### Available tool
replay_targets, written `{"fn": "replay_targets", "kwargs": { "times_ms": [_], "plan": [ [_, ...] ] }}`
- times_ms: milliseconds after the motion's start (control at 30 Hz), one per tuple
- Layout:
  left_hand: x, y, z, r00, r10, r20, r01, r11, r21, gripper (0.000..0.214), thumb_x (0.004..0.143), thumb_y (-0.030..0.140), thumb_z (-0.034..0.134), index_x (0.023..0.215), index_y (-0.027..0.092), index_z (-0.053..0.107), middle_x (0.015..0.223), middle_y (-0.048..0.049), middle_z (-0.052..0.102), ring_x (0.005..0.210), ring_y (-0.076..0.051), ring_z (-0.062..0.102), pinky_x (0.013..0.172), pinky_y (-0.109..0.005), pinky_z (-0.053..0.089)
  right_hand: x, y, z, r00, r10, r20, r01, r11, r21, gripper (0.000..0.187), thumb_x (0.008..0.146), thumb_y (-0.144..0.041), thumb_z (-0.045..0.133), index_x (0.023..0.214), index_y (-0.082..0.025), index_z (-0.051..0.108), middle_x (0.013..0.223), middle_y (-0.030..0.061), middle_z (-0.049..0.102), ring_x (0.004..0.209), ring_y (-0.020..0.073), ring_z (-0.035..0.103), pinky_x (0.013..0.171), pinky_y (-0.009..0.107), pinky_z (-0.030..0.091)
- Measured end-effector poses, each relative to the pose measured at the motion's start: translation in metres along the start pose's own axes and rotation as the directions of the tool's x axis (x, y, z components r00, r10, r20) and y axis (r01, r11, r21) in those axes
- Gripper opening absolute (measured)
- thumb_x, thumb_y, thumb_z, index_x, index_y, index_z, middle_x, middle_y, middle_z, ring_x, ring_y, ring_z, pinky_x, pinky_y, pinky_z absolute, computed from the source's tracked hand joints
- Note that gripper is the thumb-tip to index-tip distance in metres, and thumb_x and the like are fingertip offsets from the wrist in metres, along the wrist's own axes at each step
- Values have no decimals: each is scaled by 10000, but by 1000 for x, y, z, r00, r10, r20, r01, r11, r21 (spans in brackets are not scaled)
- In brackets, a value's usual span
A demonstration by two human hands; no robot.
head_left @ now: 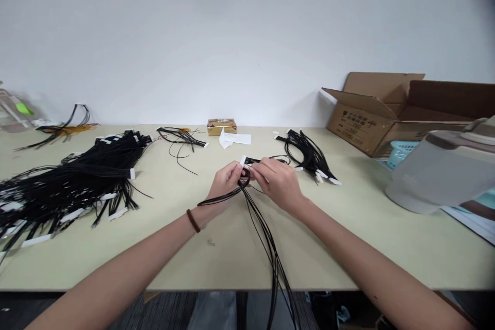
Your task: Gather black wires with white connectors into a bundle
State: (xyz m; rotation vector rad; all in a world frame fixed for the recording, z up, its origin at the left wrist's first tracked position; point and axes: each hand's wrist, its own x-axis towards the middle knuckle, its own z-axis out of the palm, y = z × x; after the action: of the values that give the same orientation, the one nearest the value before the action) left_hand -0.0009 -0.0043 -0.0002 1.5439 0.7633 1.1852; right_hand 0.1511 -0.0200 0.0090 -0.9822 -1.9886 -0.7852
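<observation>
Near the middle of the table, my left hand (226, 181) pinches a white connector (243, 160) that has black wires running from it. Close by on the right, my right hand (276, 179) has its fingers closed on the black wires (266, 234) beside the connector. These wires curl into a loop between my hands, and their long ends hang down over the table's front edge. Another strand passes across my left wrist. My fingertips partly hide the spot where the wires meet the connector.
A large pile of black wire harnesses (88, 170) covers the left side. A smaller bundle (307, 152) lies right of centre. Behind are loose wires (181, 136), a small gold box (221, 126) and white paper (237, 138). An open cardboard box (359, 126) and a grey translucent container (429, 175) stand right.
</observation>
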Motion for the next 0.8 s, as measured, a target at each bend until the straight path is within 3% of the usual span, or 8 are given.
{"fn": "replay_targets", "kwargs": {
  "times_ms": [200,300,433,600,700,800],
  "plan": [
    [4,3,-9,968,-248,25,240,901,-361,168,772,309,562,757,143,534,838,-54,634,743,-177,652,786,-340,488,-1,34,-2,992,2,-127,-12,997,-79,102,862,-244,486,893,-165,542,652,-10,541,583,91,485,538,209,315],
    [5,5,-13,944,-312,108,329,861,-389,121,750,248,587,747,143,530,857,-68,652,761,-193,659,814,-361,490,-3,54,-5,992,-22,-127,1,987,-160,141,863,-282,487,941,-170,521,674,-5,550,572,95,485,539,213,324],
    [5,5,-13,932,-319,173,362,858,-365,126,749,255,589,747,140,537,884,-90,663,757,-200,654,783,-376,510,-6,71,-7,989,-78,-129,47,972,-228,146,856,-305,500,919,-176,528,687,6,563,624,112,503,556,228,329],
    [6,4,-12,916,-374,146,399,808,-433,56,777,194,545,758,141,550,863,-61,645,724,-178,656,803,-372,496,-8,68,-6,970,-133,-204,68,952,-299,172,844,-251,520,1009,-213,550,752,33,594,716,149,492,620,270,337],
    [8,5,-11,905,-419,81,397,758,-517,92,799,145,489,720,140,536,809,-57,637,724,-160,647,821,-359,481,-8,51,-5,927,-295,-232,227,933,-279,314,826,-136,526,1115,-261,526,884,22,615,830,147,483,712,301,343],
    [9,7,-10,907,-416,64,372,721,-584,144,798,94,447,685,142,521,757,-47,631,676,-130,614,766,-324,482,-8,30,0,866,-492,-87,472,863,-180,249,829,-96,509,1040,-217,564,938,14,603,913,130,469,752,306,345]
  ]
}}
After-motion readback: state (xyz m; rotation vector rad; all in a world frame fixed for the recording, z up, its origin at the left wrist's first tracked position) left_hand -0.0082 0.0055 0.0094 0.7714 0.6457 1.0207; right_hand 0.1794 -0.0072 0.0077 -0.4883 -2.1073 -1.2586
